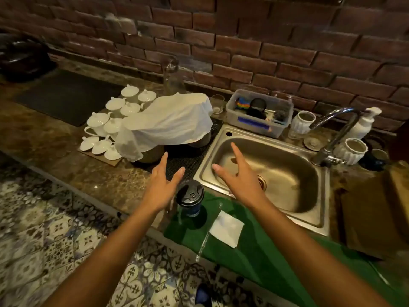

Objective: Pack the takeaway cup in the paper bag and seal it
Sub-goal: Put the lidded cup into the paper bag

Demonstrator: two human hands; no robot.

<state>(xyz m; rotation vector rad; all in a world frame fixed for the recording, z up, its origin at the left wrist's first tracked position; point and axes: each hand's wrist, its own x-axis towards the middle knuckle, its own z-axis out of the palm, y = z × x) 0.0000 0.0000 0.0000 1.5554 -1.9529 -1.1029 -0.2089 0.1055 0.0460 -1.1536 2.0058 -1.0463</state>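
Note:
A dark takeaway cup with a black lid stands upright on a green cloth at the counter's front edge. A white napkin and a clear wrapped straw lie on the cloth to its right. A brown paper bag lies flat on the counter at the far right. My left hand hovers just left of the cup, fingers spread, holding nothing. My right hand is stretched out over the sink's near rim, fingers spread, empty.
A steel sink with a tap fills the middle right. White teacups and a white cloth over pots sit at the back left. A plastic tub, white jars and a soap pump line the brick wall.

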